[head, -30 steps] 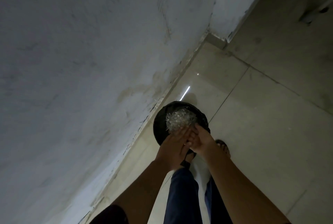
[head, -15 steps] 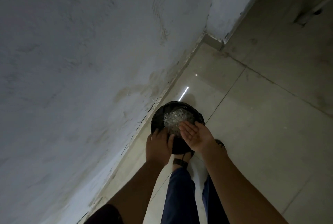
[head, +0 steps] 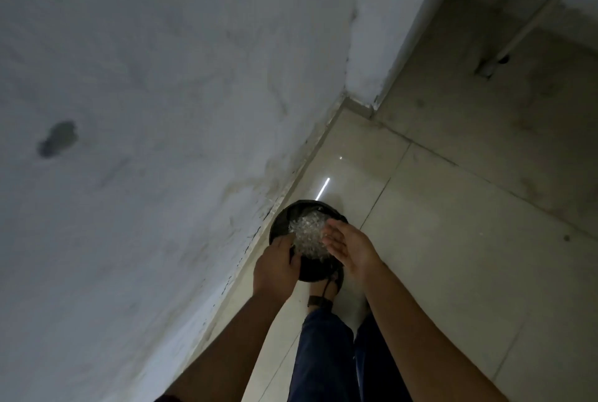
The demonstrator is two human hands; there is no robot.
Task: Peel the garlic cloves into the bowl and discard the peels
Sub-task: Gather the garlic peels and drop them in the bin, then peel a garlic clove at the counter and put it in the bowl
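A round black bin (head: 284, 215) stands on the tiled floor against the wall, below me. A pale heap of garlic peels (head: 307, 236) lies in its mouth. My left hand (head: 275, 264) hangs over the bin's near left rim, back of the hand up, fingers loosely bent, holding nothing that I can see. My right hand (head: 348, 248) is over the bin's right side, palm turned up and inward, fingers straight, with nothing in it. No bowl and no garlic cloves are in view.
A grey plastered wall (head: 161, 142) rises on the left, with a corner pillar (head: 372, 45) behind the bin. Beige floor tiles (head: 469, 256) spread to the right. My legs in blue trousers (head: 326, 356) and a sandalled foot (head: 326, 291) stand just behind the bin.
My hands were pressed together over the bin a second ago. They have parted, the left dropping to the near left rim and the right opening palm up over the right side.
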